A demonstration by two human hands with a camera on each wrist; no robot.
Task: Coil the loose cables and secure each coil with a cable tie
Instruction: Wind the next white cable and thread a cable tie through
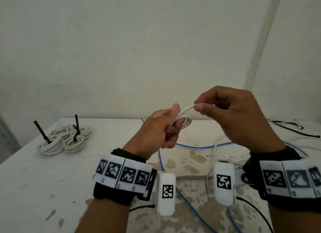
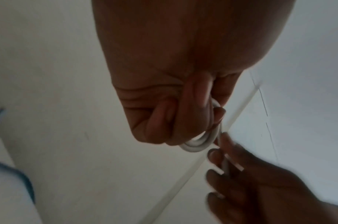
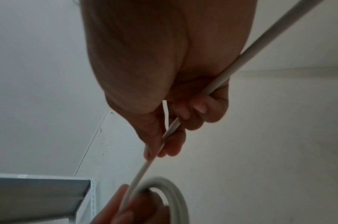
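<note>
A: White cable held up above the surface; left hand fingers curled round the small coil, right hand pinching the feed.

B: I'd keep each loop the same size and the feed taut, and thumb-clamp each wrap.

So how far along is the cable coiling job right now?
Done: white cable coils bound with black ties lie at the table's far left. In hand: the left hand grips a small white coil while the right hand feeds its strand. Left: a thin blue cable and black cable lie loose.
</note>
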